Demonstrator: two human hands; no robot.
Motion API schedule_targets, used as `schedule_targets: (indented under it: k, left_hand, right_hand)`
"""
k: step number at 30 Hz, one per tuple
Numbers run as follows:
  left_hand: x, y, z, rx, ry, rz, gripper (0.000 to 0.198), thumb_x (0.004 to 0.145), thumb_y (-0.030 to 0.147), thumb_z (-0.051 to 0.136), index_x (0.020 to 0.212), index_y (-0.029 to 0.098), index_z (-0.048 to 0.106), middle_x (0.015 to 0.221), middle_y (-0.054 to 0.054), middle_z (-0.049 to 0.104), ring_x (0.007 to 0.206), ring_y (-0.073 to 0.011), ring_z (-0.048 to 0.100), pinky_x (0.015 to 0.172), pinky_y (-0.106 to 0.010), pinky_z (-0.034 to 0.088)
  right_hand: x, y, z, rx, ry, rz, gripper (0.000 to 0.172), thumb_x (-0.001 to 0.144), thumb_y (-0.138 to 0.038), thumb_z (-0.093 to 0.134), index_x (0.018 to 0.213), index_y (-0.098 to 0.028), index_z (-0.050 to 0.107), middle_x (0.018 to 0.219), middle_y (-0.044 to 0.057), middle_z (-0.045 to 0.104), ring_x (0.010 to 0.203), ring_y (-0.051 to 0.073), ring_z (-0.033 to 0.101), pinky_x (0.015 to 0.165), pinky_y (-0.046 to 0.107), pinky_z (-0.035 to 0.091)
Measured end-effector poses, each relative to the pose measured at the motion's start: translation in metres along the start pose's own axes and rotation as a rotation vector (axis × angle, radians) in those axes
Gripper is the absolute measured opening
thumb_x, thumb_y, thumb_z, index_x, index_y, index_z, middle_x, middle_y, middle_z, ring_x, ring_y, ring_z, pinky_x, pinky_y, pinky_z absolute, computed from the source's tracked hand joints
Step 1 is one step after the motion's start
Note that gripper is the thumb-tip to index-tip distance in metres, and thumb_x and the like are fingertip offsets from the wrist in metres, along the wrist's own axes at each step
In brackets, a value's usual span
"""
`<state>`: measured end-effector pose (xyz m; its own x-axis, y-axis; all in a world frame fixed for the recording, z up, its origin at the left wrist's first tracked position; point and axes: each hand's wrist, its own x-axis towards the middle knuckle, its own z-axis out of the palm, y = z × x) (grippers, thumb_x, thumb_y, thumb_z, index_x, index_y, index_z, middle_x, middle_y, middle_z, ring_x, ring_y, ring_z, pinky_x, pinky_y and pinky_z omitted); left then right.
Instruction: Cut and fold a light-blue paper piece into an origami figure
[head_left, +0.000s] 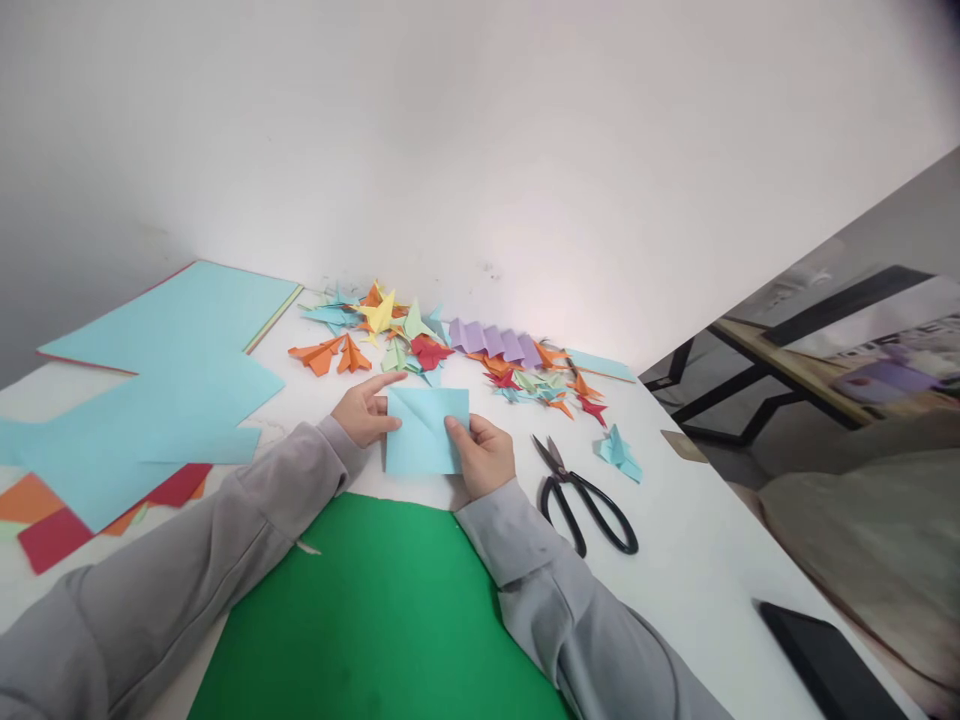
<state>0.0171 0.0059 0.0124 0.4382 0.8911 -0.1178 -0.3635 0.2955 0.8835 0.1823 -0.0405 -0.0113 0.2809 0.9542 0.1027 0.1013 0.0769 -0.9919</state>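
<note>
So both hands are on one light blue square (424, 440), held up between them just past the near green sheet (375, 610). The left hand (365, 412) has it pinched at the left edge, index finger sticking out over the top, and the right hand (487, 458) grips the right edge, thumb flat on the front. Hands aren't touching each other. There's a faint slanting crease near the top. Just right of the right hand you've got black-handled scissors (568, 477), blades apart, then a folded blue piece (619, 453). Beyond the hands there's a colorful heap of folded paper (380, 312) plus a purple pleated strip (491, 340). Left of the left hand: loose blue sheets (150, 420), with red squares (54, 541) nearer the body.
</note>
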Motion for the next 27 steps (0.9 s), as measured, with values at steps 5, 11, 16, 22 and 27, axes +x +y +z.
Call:
schedule_targets:
  k: [5, 11, 16, 22, 27]
  left_hand:
    - [0.001, -0.003, 0.000, 0.083, 0.025, 0.152, 0.079, 0.051, 0.015, 0.070, 0.125, 0.017, 0.044, 0.056, 0.004, 0.060, 0.044, -0.0071, 0.051, 0.044, -0.018, 0.037]
    - [0.000, -0.006, -0.001, 0.455, 0.000, 0.155, 0.026, 0.056, 0.025, 0.069, 0.078, 0.013, 0.071, 0.044, 0.002, 0.056, 0.041, -0.0079, 0.047, 0.045, -0.021, 0.039]
    - [-0.005, -0.007, -0.001, 0.636, -0.065, 0.287, 0.040, 0.046, 0.025, 0.076, 0.085, 0.016, 0.071, 0.086, -0.006, 0.071, 0.088, -0.0231, 0.062, 0.085, -0.033, 0.044]
    - [0.001, 0.000, -0.010, 0.307, -0.148, -0.022, 0.047, 0.044, 0.026, 0.079, 0.089, 0.014, 0.069, 0.085, -0.008, 0.070, 0.084, -0.0248, 0.064, 0.082, -0.040, 0.046]
    - [0.000, 0.007, -0.011, 0.014, -0.215, -0.253, 0.043, 0.049, 0.024, 0.077, 0.089, 0.014, 0.069, 0.065, -0.006, 0.069, 0.063, -0.0207, 0.065, 0.067, -0.037, 0.051]
  right_hand:
    - [-0.002, -0.006, 0.002, 0.157, -0.019, 0.035, 0.060, 0.065, -0.036, 0.062, 0.119, -0.015, 0.047, 0.044, -0.008, 0.050, 0.036, 0.008, 0.040, 0.037, 0.020, 0.032]
    - [-0.003, -0.007, 0.000, 0.014, -0.051, -0.180, 0.035, 0.072, -0.030, 0.056, 0.106, -0.023, 0.062, 0.064, 0.000, 0.067, 0.058, 0.014, 0.060, 0.058, 0.027, 0.048]
    - [-0.001, -0.006, -0.002, 0.014, -0.109, -0.165, 0.016, 0.068, -0.025, 0.057, 0.074, -0.024, 0.072, 0.082, 0.002, 0.071, 0.083, 0.021, 0.063, 0.079, 0.035, 0.047]
    - [0.006, -0.008, -0.013, 0.372, -0.397, 0.159, 0.025, 0.059, -0.020, 0.054, 0.076, -0.018, 0.072, 0.060, 0.003, 0.068, 0.052, 0.020, 0.060, 0.054, 0.036, 0.050]
    - [0.008, -0.006, -0.015, 0.396, -0.501, 0.076, 0.032, 0.058, -0.015, 0.059, 0.088, -0.021, 0.070, 0.064, 0.001, 0.068, 0.054, 0.019, 0.061, 0.054, 0.037, 0.052]
